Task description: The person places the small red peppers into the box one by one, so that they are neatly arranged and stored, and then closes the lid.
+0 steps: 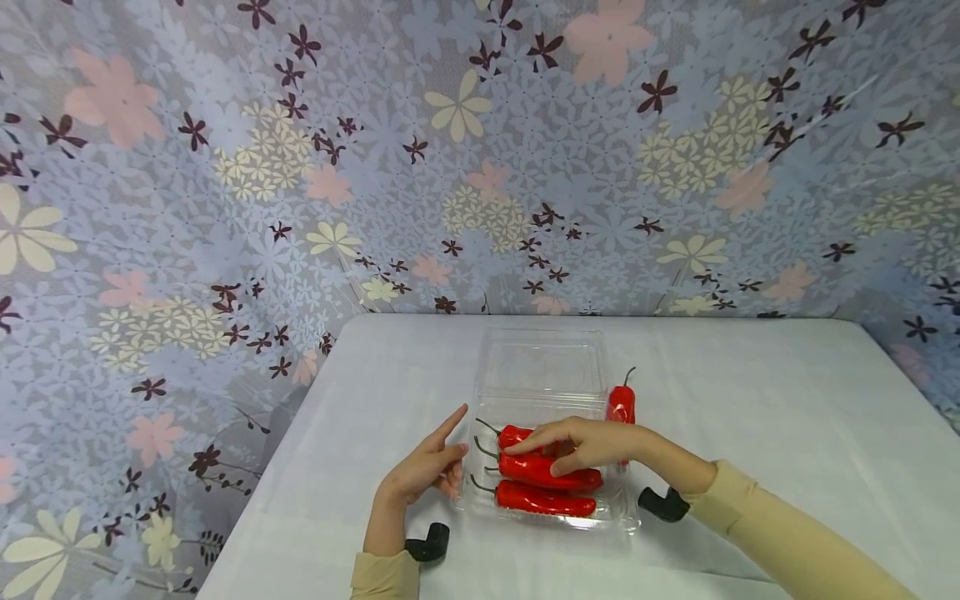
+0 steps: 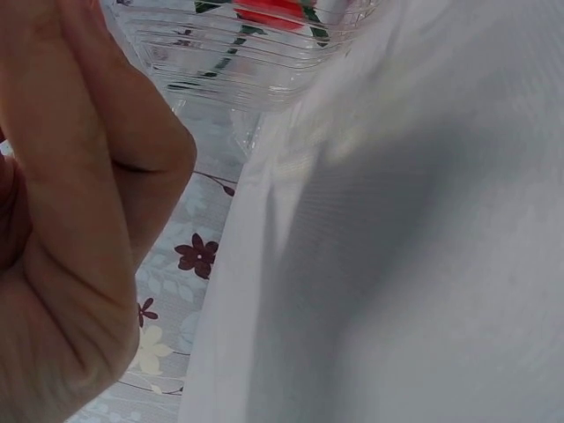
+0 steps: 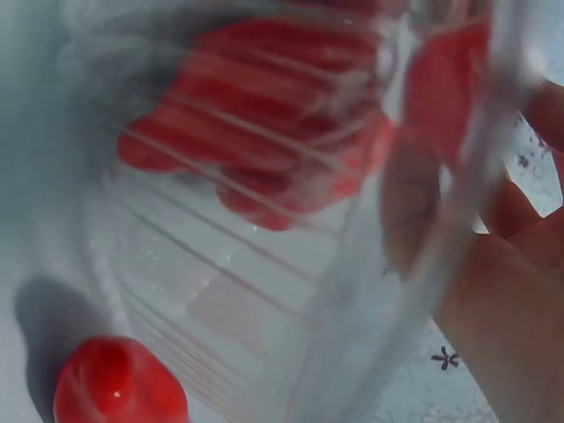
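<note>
My right hand (image 1: pixel 592 442) reaches over a clear plastic box (image 1: pixel 543 523) from the right. Its fingers and thumb hold a long red chili pepper (image 1: pixel 525 468) near its middle. Another red chili pepper (image 1: pixel 546 502) lies in front of it inside the box, and one more (image 1: pixel 513 435) shows behind, partly hidden by the hand. In the right wrist view, the fingers and a pepper (image 3: pixel 445 92) appear blurred through the box wall. My left hand (image 1: pixel 423 471) is at the box's left side, index finger pointing forward, lower fingers loosely bent. Contact with the wall is unclear.
The box's transparent lid (image 1: pixel 542 367) lies folded back behind it. A separate red chili pepper (image 1: pixel 621 404) rests outside, against the right side. All this is on a white-covered table (image 1: pixel 750 417), with a flowered cloth (image 1: pixel 480 167) behind and at the left.
</note>
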Action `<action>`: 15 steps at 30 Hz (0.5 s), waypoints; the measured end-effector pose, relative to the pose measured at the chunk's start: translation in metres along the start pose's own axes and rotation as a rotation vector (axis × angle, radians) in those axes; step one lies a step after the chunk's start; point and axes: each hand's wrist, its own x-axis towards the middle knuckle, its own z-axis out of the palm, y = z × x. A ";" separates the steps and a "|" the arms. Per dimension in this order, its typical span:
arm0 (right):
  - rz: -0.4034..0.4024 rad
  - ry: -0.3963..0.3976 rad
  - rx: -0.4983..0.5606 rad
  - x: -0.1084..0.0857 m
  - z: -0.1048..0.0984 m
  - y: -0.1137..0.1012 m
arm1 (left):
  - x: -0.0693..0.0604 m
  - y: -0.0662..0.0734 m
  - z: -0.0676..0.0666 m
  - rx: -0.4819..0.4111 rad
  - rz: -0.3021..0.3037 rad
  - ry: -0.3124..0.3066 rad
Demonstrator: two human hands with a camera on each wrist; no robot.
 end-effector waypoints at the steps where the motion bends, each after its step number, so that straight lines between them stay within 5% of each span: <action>1: -0.010 -0.008 -0.010 0.000 0.001 0.000 | 0.000 0.000 0.000 0.000 0.000 -0.001; 15: 0.006 0.051 -0.130 0.001 0.014 0.001 | -0.001 0.000 0.000 0.019 0.003 0.002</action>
